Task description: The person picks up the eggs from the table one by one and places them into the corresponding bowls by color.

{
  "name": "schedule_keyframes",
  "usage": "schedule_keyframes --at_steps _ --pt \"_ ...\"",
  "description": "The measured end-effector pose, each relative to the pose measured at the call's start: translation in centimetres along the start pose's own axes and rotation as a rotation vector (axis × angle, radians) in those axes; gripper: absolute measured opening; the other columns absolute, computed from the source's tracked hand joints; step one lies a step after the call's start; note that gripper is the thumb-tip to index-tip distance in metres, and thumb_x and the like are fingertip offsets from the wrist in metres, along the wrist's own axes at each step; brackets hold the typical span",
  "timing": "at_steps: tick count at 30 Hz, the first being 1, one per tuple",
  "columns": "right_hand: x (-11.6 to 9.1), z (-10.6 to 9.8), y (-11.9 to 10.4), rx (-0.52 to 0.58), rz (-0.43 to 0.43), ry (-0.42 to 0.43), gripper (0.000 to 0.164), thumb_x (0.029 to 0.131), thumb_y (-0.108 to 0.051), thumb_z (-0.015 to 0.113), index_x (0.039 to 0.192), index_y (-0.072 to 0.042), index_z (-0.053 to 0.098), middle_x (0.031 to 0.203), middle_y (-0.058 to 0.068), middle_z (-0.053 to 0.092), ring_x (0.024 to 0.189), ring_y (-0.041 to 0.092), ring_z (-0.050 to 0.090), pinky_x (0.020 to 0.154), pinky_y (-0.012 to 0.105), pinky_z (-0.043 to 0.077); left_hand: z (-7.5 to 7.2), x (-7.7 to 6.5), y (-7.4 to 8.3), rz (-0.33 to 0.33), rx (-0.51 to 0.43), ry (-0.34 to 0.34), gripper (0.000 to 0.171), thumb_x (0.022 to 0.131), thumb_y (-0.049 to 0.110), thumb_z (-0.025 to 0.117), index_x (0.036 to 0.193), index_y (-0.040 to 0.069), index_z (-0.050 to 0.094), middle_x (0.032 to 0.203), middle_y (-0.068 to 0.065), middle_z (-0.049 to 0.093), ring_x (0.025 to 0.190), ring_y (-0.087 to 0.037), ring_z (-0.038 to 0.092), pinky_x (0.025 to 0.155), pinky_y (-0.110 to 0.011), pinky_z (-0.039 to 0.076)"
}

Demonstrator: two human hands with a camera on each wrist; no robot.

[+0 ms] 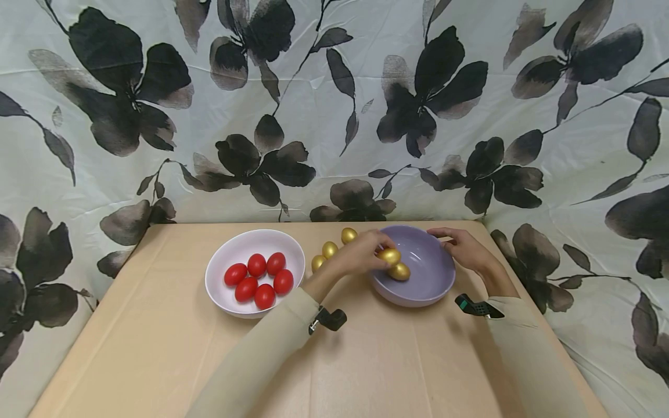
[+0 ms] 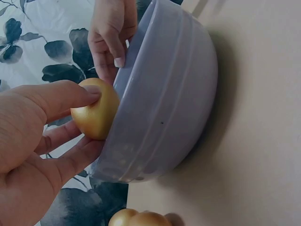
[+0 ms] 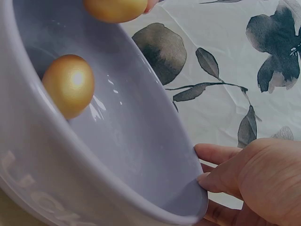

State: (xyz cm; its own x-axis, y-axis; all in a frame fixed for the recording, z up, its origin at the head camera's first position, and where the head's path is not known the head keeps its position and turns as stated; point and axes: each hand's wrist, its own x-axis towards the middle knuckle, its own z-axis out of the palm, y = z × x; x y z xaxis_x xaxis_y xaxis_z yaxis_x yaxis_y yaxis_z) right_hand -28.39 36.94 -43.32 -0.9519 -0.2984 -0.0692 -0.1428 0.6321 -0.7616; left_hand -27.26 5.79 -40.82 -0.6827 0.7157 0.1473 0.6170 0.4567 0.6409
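My left hand (image 1: 359,253) pinches a golden egg (image 2: 96,110) between thumb and fingers, up at the left rim of a purple bowl (image 1: 431,270). Inside that bowl, against its near-left wall, lies a second golden egg (image 3: 70,87). On the bowl's right side, my right hand (image 1: 467,251) holds the rim, thumb on the edge and fingers round the outside, as the right wrist view shows.
Left of the purple bowl stands a white bowl (image 1: 215,284) with several red eggs (image 1: 256,265) in it. Golden eggs (image 1: 330,249) lie on the wooden table (image 1: 366,360) between the bowls, partly behind my left hand. A floral cloth (image 1: 334,116) hangs behind the table.
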Motion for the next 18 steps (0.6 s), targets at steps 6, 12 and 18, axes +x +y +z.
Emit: schedule_keyframes --at_steps 6,12,18 --pt "0.2 0.0 0.3 -0.007 0.013 -0.007 0.051 0.100 0.011 0.035 0.148 0.002 0.048 0.151 0.031 0.043 0.126 0.053 0.054 0.100 0.059 0.052 0.6 0.6 0.0 0.044 0.031 -0.056 0.031 0.087 0.010 0.078 0.117 0.005 0.073 0.111 -0.004 0.070 0.102 -0.016 0.063 0.092 -0.024 0.053" --pt "0.0 -0.1 -0.1 0.010 0.010 -0.010 0.050 0.100 0.010 0.037 0.148 -0.001 0.049 0.151 0.028 0.044 0.126 0.051 0.055 0.100 0.057 0.053 1.1 1.1 0.2 0.063 0.024 -0.127 0.030 0.087 0.007 0.075 0.117 0.006 0.073 0.109 -0.003 0.071 0.103 -0.016 0.064 0.094 -0.025 0.053" --pt "-0.2 -0.2 -0.4 0.001 0.000 -0.001 0.051 0.098 0.010 0.039 0.146 -0.002 0.053 0.148 0.027 0.049 0.121 0.048 0.060 0.096 0.049 0.056 1.9 1.6 0.1 0.063 0.053 -0.180 0.028 0.087 0.009 0.077 0.115 0.005 0.073 0.107 -0.002 0.072 0.100 -0.011 0.064 0.090 -0.016 0.050"
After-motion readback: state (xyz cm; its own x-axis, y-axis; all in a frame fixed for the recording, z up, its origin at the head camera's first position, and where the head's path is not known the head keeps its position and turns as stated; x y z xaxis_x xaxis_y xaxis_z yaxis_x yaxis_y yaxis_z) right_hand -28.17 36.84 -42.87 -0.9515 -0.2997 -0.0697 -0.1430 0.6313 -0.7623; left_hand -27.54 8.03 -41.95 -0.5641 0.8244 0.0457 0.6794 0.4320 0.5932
